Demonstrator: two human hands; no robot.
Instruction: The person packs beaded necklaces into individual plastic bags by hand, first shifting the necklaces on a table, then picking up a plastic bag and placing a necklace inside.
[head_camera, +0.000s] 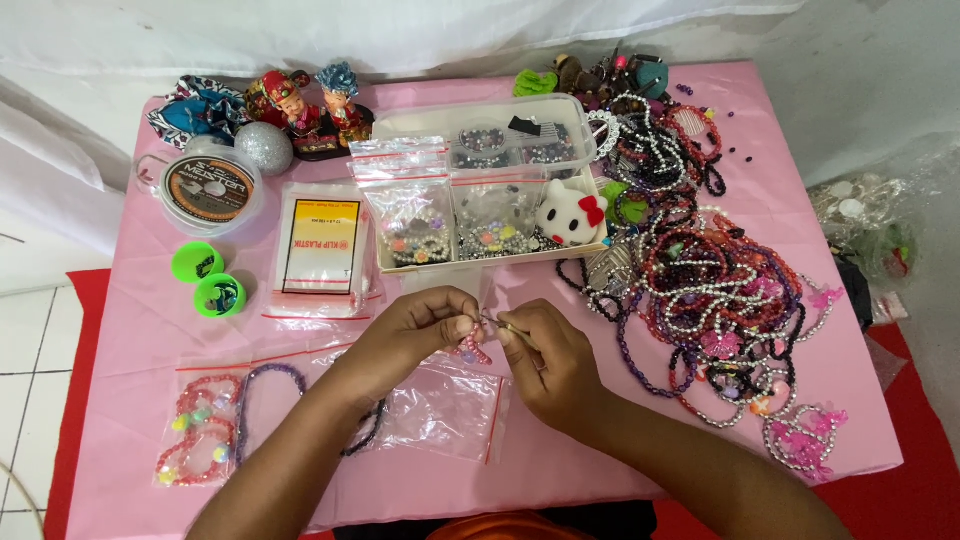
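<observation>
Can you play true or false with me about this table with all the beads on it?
1. Both hands are holding something small and pink. True: the left hand and right hand pinch a small pink bead piece between them.
2. The big pile of bead strings is on the person's left. False: it lies on the right side.
3. The tablecloth is blue. False: it is pink.
4. Two little green cups sit near the left edge. True.
5. The white cat toy has a red bow. True.
6. The silver glitter ball is inside the clear box. False: it sits outside, beside two small figurines.
</observation>
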